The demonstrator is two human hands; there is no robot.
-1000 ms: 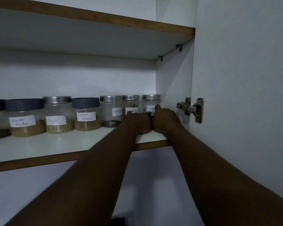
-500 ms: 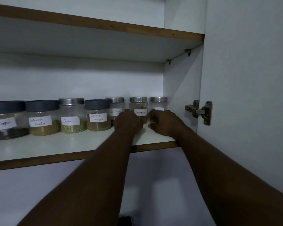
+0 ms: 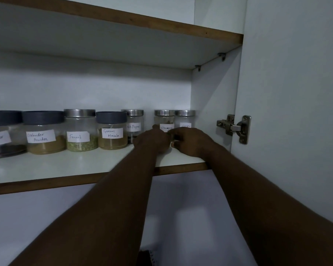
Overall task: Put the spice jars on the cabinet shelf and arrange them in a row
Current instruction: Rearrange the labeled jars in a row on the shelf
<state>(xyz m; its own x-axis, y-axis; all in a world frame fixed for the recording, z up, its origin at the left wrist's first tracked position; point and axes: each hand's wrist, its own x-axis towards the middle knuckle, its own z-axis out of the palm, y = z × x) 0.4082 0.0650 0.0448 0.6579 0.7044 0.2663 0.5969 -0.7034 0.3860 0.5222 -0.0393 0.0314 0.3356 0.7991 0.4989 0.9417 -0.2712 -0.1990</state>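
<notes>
Several labelled spice jars stand in a row on the white cabinet shelf (image 3: pixel 69 166): a pepper jar (image 3: pixel 2 135), coriander powder (image 3: pixel 44 133), fennel (image 3: pixel 79 131), garam masala (image 3: pixel 112 132), black pepper (image 3: pixel 134 122), cinnamon (image 3: pixel 164 119) and cloves (image 3: pixel 185 118). My left hand (image 3: pixel 152 140) holds the cinnamon jar from its left side, one finger raised along the glass. My right hand (image 3: pixel 191 142) curls its fingers round the same jar's lower right and hides the bottom of the cloves jar. The cinnamon jar's base is hidden.
The cabinet's right wall (image 3: pixel 209 112) stands just beyond the cloves jar. The open door (image 3: pixel 296 112) hangs at the right on a metal hinge (image 3: pixel 233 128). An upper shelf (image 3: pixel 123 18) runs overhead. Bare shelf lies in front of the jars.
Both hands have closed in on the cinnamon jar; the left one came over from the black pepper jar. The cinnamon jar now stands right against the cloves jar.
</notes>
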